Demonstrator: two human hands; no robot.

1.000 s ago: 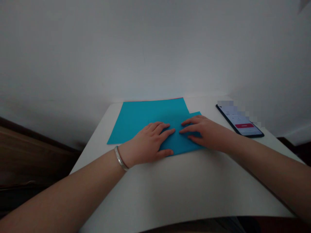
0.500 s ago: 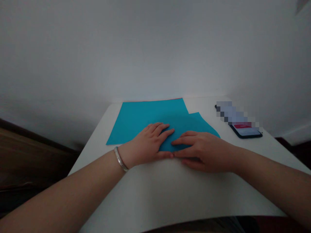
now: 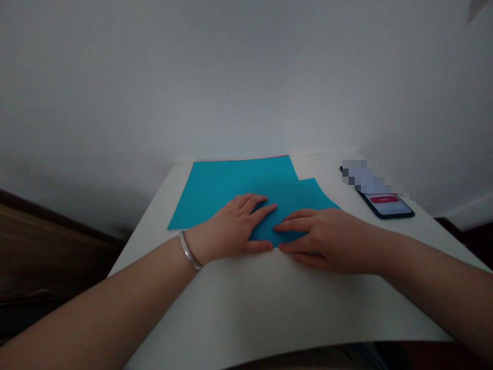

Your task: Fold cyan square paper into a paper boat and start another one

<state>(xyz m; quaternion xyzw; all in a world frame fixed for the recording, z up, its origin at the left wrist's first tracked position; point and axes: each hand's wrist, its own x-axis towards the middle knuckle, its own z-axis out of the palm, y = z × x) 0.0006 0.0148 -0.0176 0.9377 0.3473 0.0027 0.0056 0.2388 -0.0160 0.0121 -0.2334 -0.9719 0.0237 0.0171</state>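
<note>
A blue sheet of paper (image 3: 292,198) lies under both hands, its near edge beside my thumbs and fingers. It overlaps more blue paper (image 3: 219,185) spread behind and to the left, where a thin red line shows along the far edge. My left hand (image 3: 241,226) rests on the blue sheet with its fingers spread and thumb along the near edge. To its right, my right hand (image 3: 319,236) presses on the same sheet, fingers stretched toward the left hand and slightly apart. Its palm and wrist hide the right part of the sheet.
The white table (image 3: 246,308) stands against a pale wall (image 3: 231,77). A phone (image 3: 389,205) with a partly blurred, lit screen lies at the right. Brown wooden furniture (image 3: 46,246) is to the left of the table. A silver bangle (image 3: 188,250) is on my left wrist.
My right hand has slid slightly to the right along the near edge, opening a small gap between it and my left thumb. The left hand stays almost in place.
</note>
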